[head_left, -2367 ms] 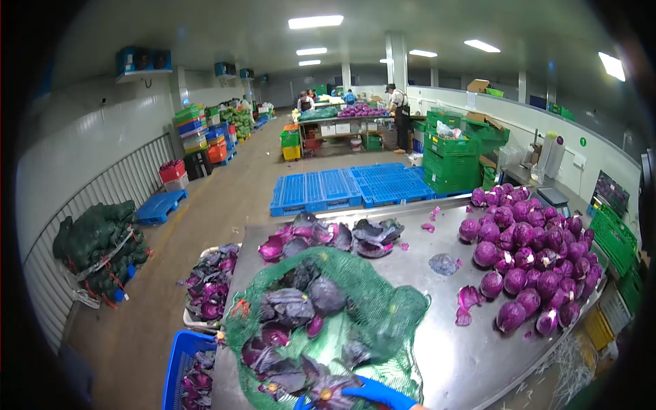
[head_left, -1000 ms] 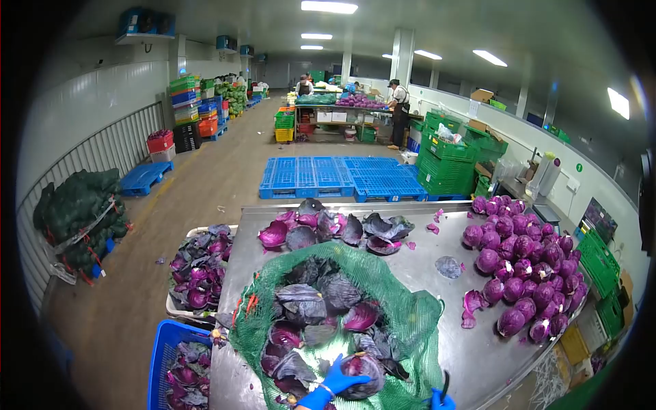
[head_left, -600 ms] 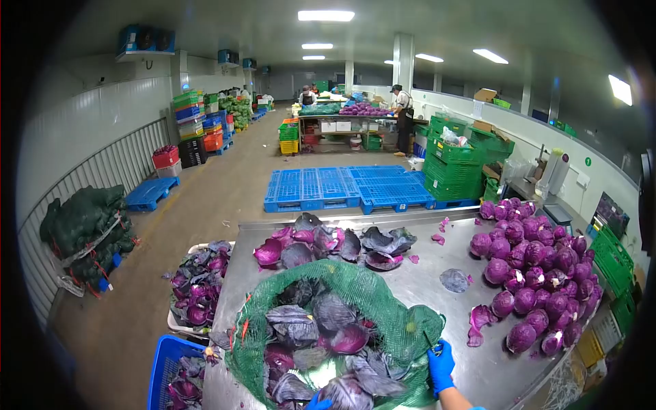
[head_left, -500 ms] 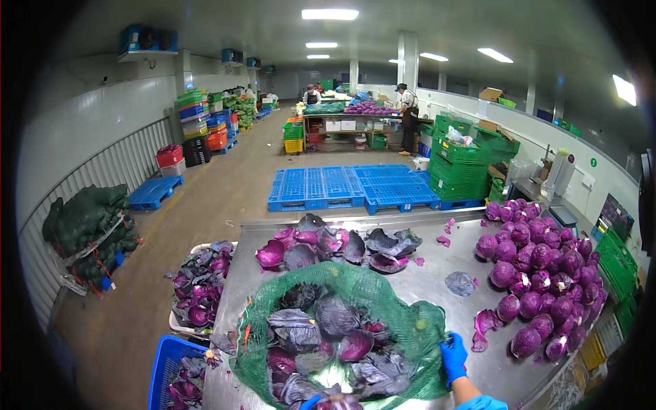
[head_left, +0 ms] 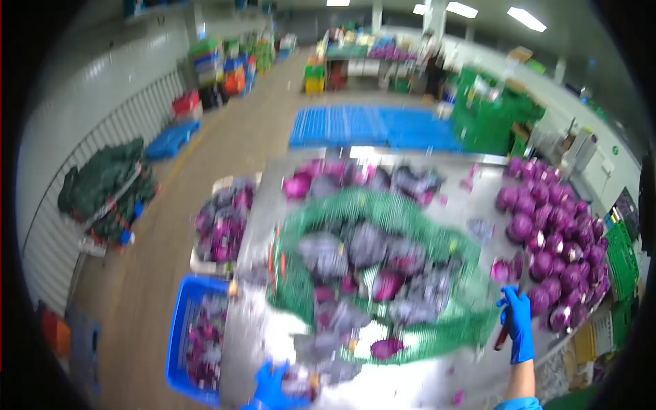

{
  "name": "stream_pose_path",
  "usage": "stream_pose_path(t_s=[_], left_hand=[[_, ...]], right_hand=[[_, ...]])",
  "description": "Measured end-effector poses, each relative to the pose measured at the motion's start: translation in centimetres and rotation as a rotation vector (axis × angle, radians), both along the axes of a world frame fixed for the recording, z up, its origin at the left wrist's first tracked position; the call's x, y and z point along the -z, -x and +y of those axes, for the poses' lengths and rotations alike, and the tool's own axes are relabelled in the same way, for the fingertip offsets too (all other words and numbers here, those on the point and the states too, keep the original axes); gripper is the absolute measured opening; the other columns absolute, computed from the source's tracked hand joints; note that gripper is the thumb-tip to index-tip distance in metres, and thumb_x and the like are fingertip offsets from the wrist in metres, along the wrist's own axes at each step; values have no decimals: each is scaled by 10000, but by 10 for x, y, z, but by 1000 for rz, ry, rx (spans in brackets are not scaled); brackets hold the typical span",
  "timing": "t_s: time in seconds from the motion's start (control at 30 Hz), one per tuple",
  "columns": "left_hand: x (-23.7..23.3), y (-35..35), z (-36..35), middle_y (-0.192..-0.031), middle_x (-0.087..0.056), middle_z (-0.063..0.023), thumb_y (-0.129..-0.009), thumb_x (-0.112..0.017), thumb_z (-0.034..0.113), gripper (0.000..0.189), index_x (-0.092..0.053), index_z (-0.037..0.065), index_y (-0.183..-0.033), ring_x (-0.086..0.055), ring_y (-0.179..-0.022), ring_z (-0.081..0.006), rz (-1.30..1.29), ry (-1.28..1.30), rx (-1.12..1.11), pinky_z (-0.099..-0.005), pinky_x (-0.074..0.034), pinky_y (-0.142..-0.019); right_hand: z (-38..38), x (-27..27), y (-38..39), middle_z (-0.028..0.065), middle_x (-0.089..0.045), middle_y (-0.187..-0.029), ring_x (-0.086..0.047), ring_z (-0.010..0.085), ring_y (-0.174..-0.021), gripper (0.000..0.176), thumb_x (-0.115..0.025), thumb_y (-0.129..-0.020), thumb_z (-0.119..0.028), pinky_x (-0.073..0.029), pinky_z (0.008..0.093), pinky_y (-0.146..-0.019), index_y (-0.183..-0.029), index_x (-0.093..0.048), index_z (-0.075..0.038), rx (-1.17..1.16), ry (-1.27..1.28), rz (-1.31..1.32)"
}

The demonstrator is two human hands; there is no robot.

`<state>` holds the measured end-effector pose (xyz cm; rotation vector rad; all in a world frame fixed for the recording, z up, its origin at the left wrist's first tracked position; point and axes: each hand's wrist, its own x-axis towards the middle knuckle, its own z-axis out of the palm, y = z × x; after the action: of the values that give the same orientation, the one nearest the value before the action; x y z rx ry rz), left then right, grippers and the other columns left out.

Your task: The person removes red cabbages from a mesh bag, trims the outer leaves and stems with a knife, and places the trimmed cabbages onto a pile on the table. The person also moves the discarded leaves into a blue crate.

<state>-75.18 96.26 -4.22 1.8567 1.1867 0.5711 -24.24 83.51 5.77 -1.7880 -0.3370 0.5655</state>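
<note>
At the bottom edge my left hand (head_left: 272, 384), in a blue glove, is closed against a red cabbage (head_left: 301, 383), partly hidden and blurred. On the right, my blue-gloved right hand (head_left: 517, 324) grips a knife (head_left: 502, 336); its dark reddish handle shows below the fingers and the blade seems to point up. Between the hands a green mesh bag (head_left: 451, 335) lies wide open on the metal table (head_left: 266, 335). Loose dark purple outer leaves (head_left: 369, 242) fill its middle. A single purple leaf (head_left: 388, 348) rests at the bag's near edge.
Trimmed red cabbages (head_left: 547, 232) are heaped at the table's right. More leaves (head_left: 328, 179) lie along its far edge. Left of the table stand a blue crate (head_left: 179, 342) and a pale bin (head_left: 198, 256) with leaves. Blue pallets (head_left: 369, 126) lie beyond; a person (head_left: 434, 65) stands farther back.
The view has tilted down and shifted. My right hand has moved right, away from the bag's rim. My left hand has moved left with the red cabbage.
</note>
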Motion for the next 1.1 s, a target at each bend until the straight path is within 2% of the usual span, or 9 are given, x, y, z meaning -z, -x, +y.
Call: stream_pose_path(t_s=[0.03,0.07,0.2,0.3,0.37,0.63,0.77,0.87,1.1], left_hand=[[1,6,10,-967,-589,-132,-591,-796,427,780,-484,8,-1170,-566,-925,-291,326,-454,248,-401,-473,-830],[18,5,14,-928,-576,-130,-503,-828,441,865,-480,10,-1167,-558,-894,-309,104,-65,114,-394,-452,-842],[45,-19,-21,-1141,-433,-160,-526,-849,373,940,-379,18,-1259,-459,-1051,-307,10,-133,-88,-405,-387,-923],[31,-39,-59,-1242,-325,-181,-493,-865,403,1108,-263,21,-1340,-366,-1160,-338,183,-146,-33,-435,-316,-1000],[28,-42,-64,-1267,-321,-204,-473,-865,426,1189,-203,33,-1378,-370,-1150,-348,213,-190,54,-452,-303,-1002],[13,-82,-49,-1239,-363,-239,-494,-806,517,1072,-330,94,-1356,-362,-1119,-399,295,-57,84,-490,-312,-955],[18,-92,-45,-1194,-377,-239,-488,-814,498,1048,-362,71,-1331,-357,-1100,-383,298,-71,71,-478,-313,-941],[23,-93,-43,-1145,-392,-224,-497,-829,446,1002,-391,52,-1307,-358,-1088,-373,228,-111,25,-460,-315,-943],[55,-99,12,-1138,-483,-212,-521,-836,428,863,-497,26,-1205,-460,-1075,-353,21,134,26,-458,-378,-928]], right_hand=[[-2,-1,43,13,-547,-661,-418,97,-406,221,-557,-861,-284,-355,249,-383,-877,-601,-68,-46,-53,127],[-5,11,93,16,-531,-641,-439,95,-429,218,-563,-860,-286,-362,248,-393,-882,-598,-71,-130,-21,195],[-28,97,255,20,-532,-678,-517,109,-550,294,-621,-838,-247,-428,249,-487,-1052,-515,-76,-362,-20,807],[-49,122,312,126,-483,-1158,-554,174,-862,463,-605,-799,-30,-495,276,-690,-1225,-425,-47,-504,-86,309],[-48,90,301,116,-526,-1092,-578,188,-847,545,-593,-801,-14,-480,283,-725,-1307,-401,-79,-714,-101,-257],[-55,104,283,143,-606,-931,-622,271,-771,455,-531,-882,-218,-500,339,-682,-1320,-421,-163,-795,389,-391],[-45,120,287,157,-614,-842,-625,324,-696,268,-524,-870,-232,-496,415,-624,-1085,-502,-74,-688,305,-359],[-33,144,290,238,-595,-843,-597,401,-719,175,-464,-869,-202,-460,496,-603,-898,-447,-30,-781,644,-357],[-5,179,278,261,-600,-785,-595,419,-723,211,-466,-862,-189,-454,512,-619,-971,-434,-12,-762,571,-326]])
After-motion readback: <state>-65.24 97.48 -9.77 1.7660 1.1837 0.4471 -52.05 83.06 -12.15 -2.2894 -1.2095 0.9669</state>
